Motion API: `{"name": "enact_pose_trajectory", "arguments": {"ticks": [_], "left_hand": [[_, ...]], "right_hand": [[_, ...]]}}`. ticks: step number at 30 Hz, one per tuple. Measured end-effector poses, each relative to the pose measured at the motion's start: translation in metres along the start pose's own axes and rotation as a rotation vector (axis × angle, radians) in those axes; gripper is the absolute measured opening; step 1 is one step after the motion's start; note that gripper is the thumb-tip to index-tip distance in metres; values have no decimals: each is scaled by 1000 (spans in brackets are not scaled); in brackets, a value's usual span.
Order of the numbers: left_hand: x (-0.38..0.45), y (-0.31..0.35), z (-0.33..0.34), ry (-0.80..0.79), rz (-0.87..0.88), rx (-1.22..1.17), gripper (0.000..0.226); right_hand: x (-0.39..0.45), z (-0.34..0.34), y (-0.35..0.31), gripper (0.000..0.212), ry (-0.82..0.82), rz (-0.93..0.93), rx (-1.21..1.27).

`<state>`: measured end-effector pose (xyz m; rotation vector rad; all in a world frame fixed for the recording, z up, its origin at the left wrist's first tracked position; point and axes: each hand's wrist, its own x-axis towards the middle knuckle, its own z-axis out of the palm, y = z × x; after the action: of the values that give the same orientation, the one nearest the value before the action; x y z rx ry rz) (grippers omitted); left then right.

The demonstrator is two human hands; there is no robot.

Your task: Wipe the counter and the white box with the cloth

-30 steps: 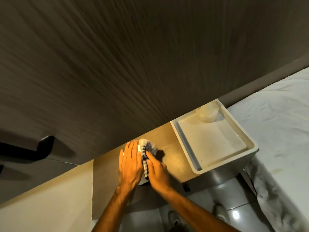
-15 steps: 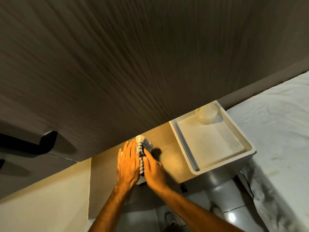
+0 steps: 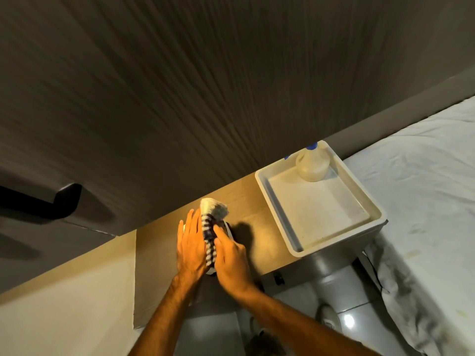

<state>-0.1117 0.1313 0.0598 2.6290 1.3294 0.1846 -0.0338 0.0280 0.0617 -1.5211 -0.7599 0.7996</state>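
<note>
Both hands press the striped cloth [image 3: 209,237] on the wooden counter [image 3: 259,242]
Left hand [image 3: 191,246] lies flat with fingers stretched; right hand [image 3: 231,255] grips the cloth; the white box [image 3: 290,237] sits right of the fingertips

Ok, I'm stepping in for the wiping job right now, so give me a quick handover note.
Left hand: flat, fingers extended, pressed against the left of the striped cloth.
Right hand: on the cloth's right side; whether it grips it is unclear.
Something white shows under the cloth, mostly hidden; possibly the white box.
Cloth sits mid wooden counter, left of the white tray holding a spray bottle.
Done and left: cannot be judged; no wipe marks show.
</note>
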Motion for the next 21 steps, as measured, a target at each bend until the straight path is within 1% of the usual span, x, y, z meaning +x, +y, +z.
{"name": "enact_pose_trajectory", "arguments": {"ticks": [2,5,7,8,9,11,13,14,16,18,19,21], "left_hand": [[-1,2,0,7,-4,7,76],[0,5,0,21,-63,-36,77],[2,4,0,23,-65,-40,77],[2,4,0,24,-59,-30,75],[3,4,1,27,-54,-17,72],[2,3,1,30,-46,-1,73],[1,3,1,25,-29,-1,79],[0,3,1,23,-21,2,79],[0,2,1,29,-24,-22,75],[1,3,1,29,-40,-61,76],[1,3,1,27,-46,-62,76],[3,1,2,24,-50,-43,74]], "right_hand": [[26,-1,-6,41,-36,18,-25],[42,-11,13,40,-77,209,-42],[23,-13,32,37,-56,296,-88],[6,-12,41,34,-29,297,-82],[-13,-11,46,30,-13,280,-25],[-36,-7,42,29,-10,216,32],[-19,-4,31,32,5,152,12],[-3,-2,26,34,11,134,6],[29,-2,17,38,-36,153,-4],[49,-6,20,39,-76,236,-45],[47,-8,25,38,-66,281,-74],[21,-8,38,34,15,333,-95]]}}
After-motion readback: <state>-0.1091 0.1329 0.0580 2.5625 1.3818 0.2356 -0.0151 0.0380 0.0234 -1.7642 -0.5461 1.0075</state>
